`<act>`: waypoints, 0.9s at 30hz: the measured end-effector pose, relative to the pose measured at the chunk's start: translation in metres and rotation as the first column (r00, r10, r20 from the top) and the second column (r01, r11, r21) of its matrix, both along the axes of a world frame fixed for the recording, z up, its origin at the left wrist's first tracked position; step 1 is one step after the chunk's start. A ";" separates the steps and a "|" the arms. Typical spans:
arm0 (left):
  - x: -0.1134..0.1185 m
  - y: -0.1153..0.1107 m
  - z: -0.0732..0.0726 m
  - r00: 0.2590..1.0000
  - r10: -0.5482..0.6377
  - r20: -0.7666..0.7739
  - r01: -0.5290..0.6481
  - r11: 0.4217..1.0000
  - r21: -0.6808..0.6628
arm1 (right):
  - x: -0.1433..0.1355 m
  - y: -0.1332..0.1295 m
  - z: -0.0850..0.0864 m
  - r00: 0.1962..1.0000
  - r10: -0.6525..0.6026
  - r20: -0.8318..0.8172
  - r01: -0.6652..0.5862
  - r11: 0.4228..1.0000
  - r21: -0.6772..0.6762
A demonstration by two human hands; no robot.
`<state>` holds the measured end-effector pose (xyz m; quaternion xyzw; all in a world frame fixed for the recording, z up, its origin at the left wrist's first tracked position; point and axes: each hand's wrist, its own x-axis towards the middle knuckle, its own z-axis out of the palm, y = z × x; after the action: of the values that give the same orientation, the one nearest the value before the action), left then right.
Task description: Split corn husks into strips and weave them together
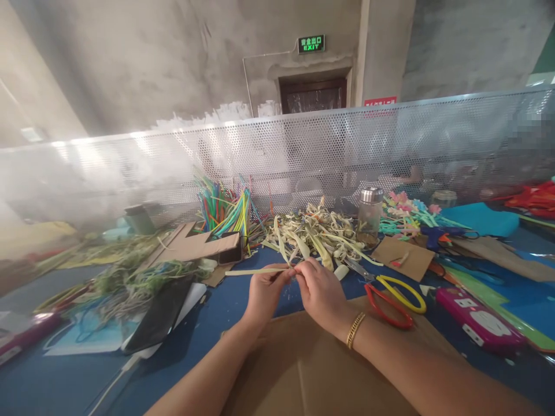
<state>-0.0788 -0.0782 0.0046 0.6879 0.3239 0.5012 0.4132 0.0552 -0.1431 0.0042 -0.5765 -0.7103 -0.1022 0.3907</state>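
Note:
My left hand (266, 293) pinches a long pale strip (243, 271), which sticks out to the left past the fingers. Fingertips of my right hand (321, 293), with a gold bracelet at the wrist, close on the strip's other end, and both hands meet there. What lies right between the fingertips is mostly hidden. Just beyond the hands spreads a heap of pale, dried, husk-like pieces (323, 228). Scissors with one red and one yellow handle (401, 293) lie beside my right hand, blades toward the heap. Beneath my forearms is a brown cardboard sheet (303, 364).
Colourful pipe cleaners (223, 205) stand at the perforated metal divider (277, 156). A glass jar (370, 216), a dark blue glue gun (442, 236) and a magenta case (481, 320) are to the right. Leftward lie a black phone (160, 318) and greenish fibres (125, 286).

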 end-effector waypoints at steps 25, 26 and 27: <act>0.005 0.001 0.004 0.988 -0.082 0.129 0.103 0.981 -0.166 | 0.009 0.000 0.007 0.995 -0.079 0.056 0.077 0.996 0.036; 0.004 0.001 0.004 0.990 -0.078 0.114 0.093 0.986 -0.137 | 0.009 -0.001 0.008 0.996 -0.072 0.048 0.071 0.997 0.033; 0.004 0.002 0.003 0.993 -0.064 0.100 0.075 0.991 -0.111 | 0.009 -0.001 0.009 0.997 -0.060 0.040 0.059 0.998 0.029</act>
<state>-0.0746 -0.0763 0.0074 0.6487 0.3078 0.4998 0.4844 0.0640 -0.1440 0.0128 -0.5899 -0.6992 -0.1355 0.3806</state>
